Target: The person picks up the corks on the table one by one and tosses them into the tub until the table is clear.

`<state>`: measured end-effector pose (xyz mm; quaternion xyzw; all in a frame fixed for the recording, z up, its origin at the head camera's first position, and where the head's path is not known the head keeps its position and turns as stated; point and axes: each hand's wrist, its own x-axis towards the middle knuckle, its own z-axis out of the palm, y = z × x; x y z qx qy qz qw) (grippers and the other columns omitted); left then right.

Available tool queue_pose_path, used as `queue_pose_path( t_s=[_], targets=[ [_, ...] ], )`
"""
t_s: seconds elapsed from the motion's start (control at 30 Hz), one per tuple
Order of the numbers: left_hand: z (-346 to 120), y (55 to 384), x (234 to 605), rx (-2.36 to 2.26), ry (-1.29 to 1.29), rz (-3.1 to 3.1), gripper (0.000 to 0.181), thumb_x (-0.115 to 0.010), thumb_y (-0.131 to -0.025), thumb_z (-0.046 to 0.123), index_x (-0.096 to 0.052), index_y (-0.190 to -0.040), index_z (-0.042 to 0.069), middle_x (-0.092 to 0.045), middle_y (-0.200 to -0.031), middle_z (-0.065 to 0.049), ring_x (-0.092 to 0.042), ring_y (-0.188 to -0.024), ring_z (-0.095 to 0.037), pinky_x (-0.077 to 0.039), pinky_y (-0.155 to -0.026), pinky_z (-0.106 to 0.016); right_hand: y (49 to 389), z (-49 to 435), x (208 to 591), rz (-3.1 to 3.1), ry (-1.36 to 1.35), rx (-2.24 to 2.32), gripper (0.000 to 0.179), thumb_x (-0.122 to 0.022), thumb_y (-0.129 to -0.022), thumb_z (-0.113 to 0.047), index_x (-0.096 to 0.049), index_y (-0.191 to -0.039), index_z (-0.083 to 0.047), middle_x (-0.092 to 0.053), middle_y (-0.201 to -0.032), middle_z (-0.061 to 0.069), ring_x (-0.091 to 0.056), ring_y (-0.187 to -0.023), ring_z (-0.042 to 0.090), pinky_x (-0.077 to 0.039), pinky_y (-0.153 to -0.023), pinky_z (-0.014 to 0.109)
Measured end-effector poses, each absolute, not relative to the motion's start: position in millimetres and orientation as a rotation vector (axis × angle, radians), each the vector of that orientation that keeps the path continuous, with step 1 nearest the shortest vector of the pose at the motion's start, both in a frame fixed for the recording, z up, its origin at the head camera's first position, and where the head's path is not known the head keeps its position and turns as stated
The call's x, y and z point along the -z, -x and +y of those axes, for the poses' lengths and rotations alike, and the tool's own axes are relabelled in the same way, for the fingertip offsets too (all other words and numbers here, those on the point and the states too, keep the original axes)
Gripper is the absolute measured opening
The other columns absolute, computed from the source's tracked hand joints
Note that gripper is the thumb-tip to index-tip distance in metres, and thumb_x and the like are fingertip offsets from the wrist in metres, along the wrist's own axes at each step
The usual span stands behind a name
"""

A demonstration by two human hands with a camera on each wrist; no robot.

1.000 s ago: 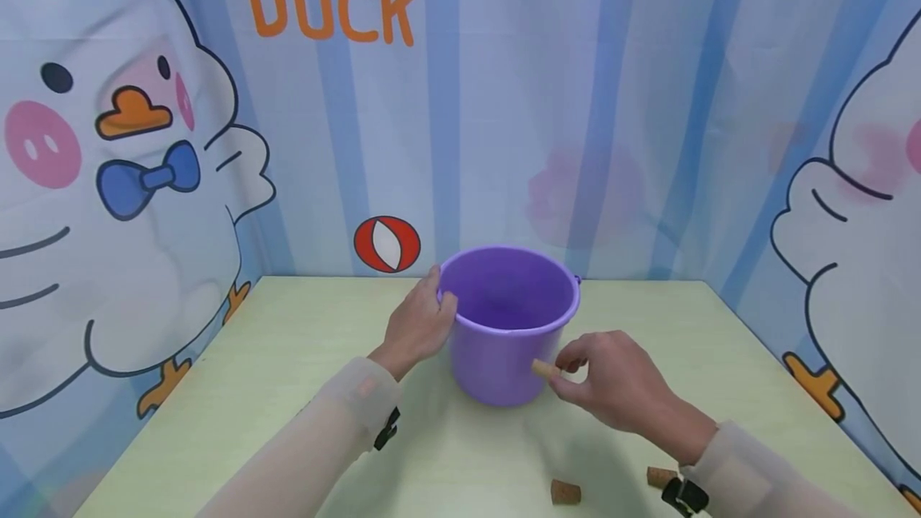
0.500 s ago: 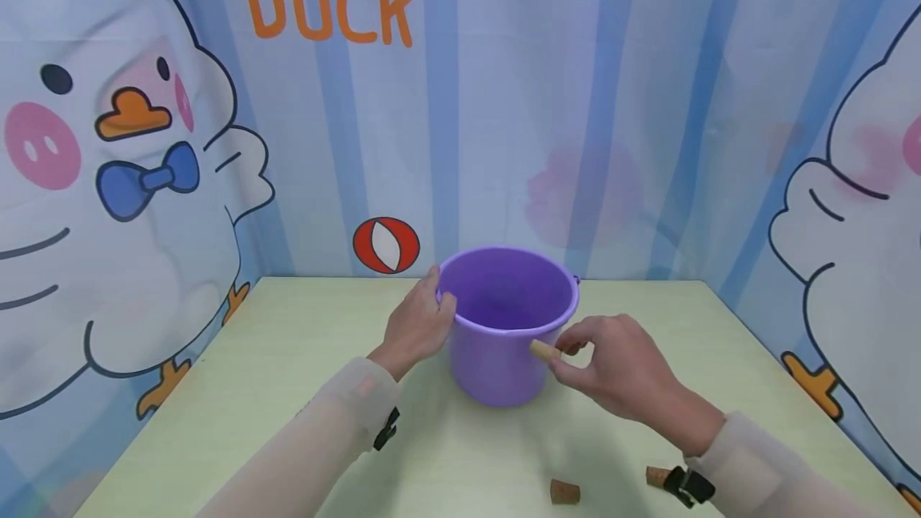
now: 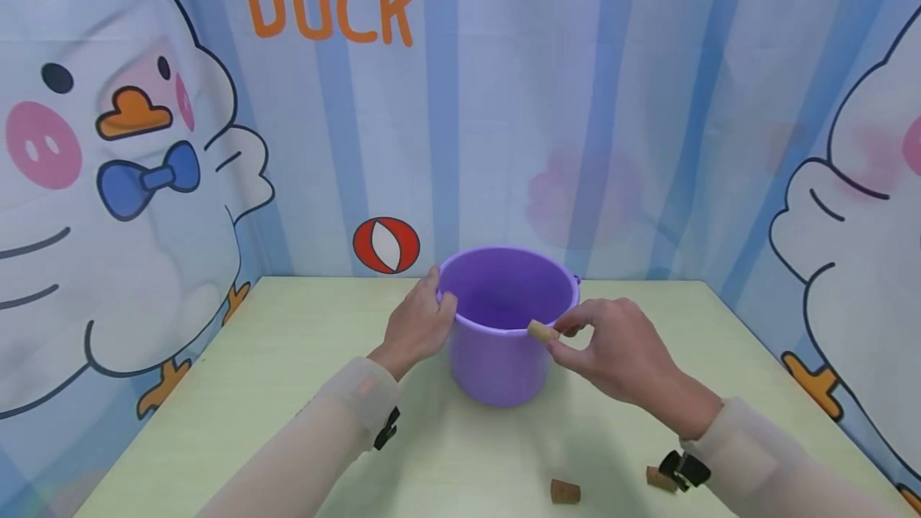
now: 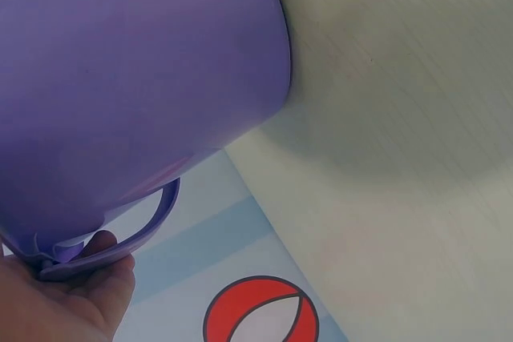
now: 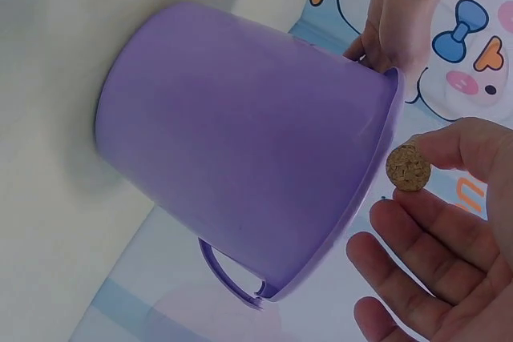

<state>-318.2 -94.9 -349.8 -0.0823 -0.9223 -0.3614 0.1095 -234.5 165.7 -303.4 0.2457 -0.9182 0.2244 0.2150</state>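
A purple plastic bucket (image 3: pixel 500 366) stands upright on the table, its mouth up. My left hand (image 3: pixel 417 322) grips the bucket's rim on the left side, and in the left wrist view its fingers (image 4: pixel 112 290) curl at the rim by the handle (image 4: pixel 160 218). Between thumb and fingers of my right hand (image 3: pixel 619 350) is a cork (image 3: pixel 543 332), pinched right at the near right part of the rim. The right wrist view shows the round end of this cork (image 5: pixel 409 168) just outside the rim, with the other fingers spread loosely.
Two more corks lie on the pale table (image 3: pixel 324 318) near its front: one cork (image 3: pixel 564 492) at centre right, another cork (image 3: pixel 660 479) partly behind the right wrist strap (image 3: pixel 685 470). A printed duck curtain (image 3: pixel 504 102) hangs behind the table and along both sides.
My right hand has risen along the bucket's outside with the cork, from below the rim to rim height. The left hand and the bucket have stayed put.
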Motion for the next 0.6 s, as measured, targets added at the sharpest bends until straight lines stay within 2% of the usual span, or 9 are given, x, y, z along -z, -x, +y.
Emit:
queue_pose_path(
  t_s=[0.3, 0.6],
  targets=[
    [-95, 317, 347, 1.043, 0.243, -2.717, 0.068, -0.035, -0.103, 0.032, -0.021, -0.163, 0.002, -0.037, -0.163, -0.013, -0.037, -0.148, -0.033, -0.034, -0.117, -0.055, 242, 163, 298, -2.549, -0.658, -0.626, 0.017, -0.077, -0.091, -0.035, -0.082, -0.084, -0.019, -0.072, -0.08, -0.007, -0.058, -0.066, 0.006, -0.046, -0.056, 0.027],
    [-95, 316, 348, 1.058, 0.239, -2.714, 0.067, -0.036, -0.104, 0.031, -0.021, -0.162, 0.002, -0.036, -0.163, -0.013, -0.036, -0.149, -0.033, -0.033, -0.118, -0.056, 251, 162, 296, -2.579, -0.642, -0.645, 0.011, -0.076, -0.09, -0.024, -0.082, -0.086, -0.016, -0.072, -0.08, -0.007, -0.059, -0.067, 0.008, -0.045, -0.052, 0.028]
  ],
)
